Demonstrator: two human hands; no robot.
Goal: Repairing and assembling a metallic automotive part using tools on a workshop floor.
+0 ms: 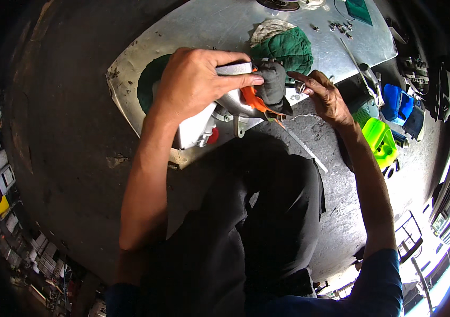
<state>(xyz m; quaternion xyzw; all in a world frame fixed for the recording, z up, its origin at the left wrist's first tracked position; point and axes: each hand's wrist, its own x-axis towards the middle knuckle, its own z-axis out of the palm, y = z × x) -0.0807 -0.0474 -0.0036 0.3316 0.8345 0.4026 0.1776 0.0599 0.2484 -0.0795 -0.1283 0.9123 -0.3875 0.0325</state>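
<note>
My left hand is closed on the rim of a silver metal part, with thumb and fingers on either side. Orange material and a dark grey cloth-like piece lie against that part, just right of my thumb. My right hand is closed in a pinch around a small shiny metal fitting, a little apart from the grey piece. Below my left hand sits a pale, box-like metal body with a lug and a red round spot. Its full shape is hidden by my hand.
A metal-topped table bears a green cloth and several small fasteners. A thin ridged strip slants below the table. Right of my forearm are a bright green container and a blue one. My knees are close below.
</note>
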